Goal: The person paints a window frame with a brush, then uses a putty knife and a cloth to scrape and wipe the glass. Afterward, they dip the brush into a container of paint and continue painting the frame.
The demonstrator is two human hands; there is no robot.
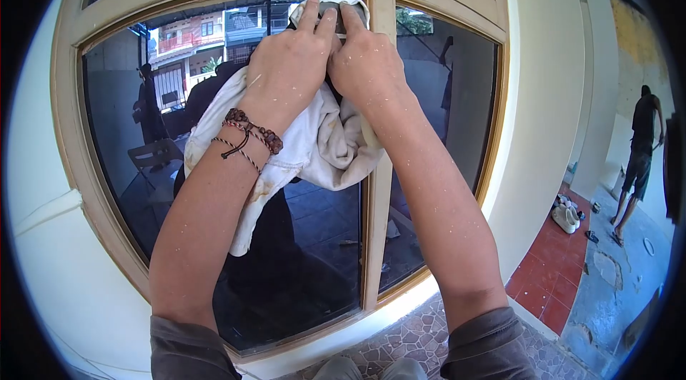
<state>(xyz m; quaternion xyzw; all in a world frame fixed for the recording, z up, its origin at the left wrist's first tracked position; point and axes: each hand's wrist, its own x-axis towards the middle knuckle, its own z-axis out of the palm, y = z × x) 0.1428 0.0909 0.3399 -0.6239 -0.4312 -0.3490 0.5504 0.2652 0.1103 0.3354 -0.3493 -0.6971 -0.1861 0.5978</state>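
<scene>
Both of my hands are raised side by side at the top of a dark window pane [307, 258], near its upper right corner. My left hand [289, 69], with a beaded bracelet [254, 130] at the wrist, presses its fingers on a stained white cloth [286, 144]. Right beside it, my right hand [368, 65] has its fingers bent onto the same cloth, close to the cream window frame [383, 44]. The cloth hangs down behind both wrists, bunched on the right, with one long end at the left.
A second pane [471, 87] lies right of the frame's upright bar. Farther right, a person [643, 137] in dark clothes stands on a worn blue-grey floor [607, 294]. White shoes [564, 218] rest on red tiles [544, 287]. Stone-patterned paving [421, 330] lies below.
</scene>
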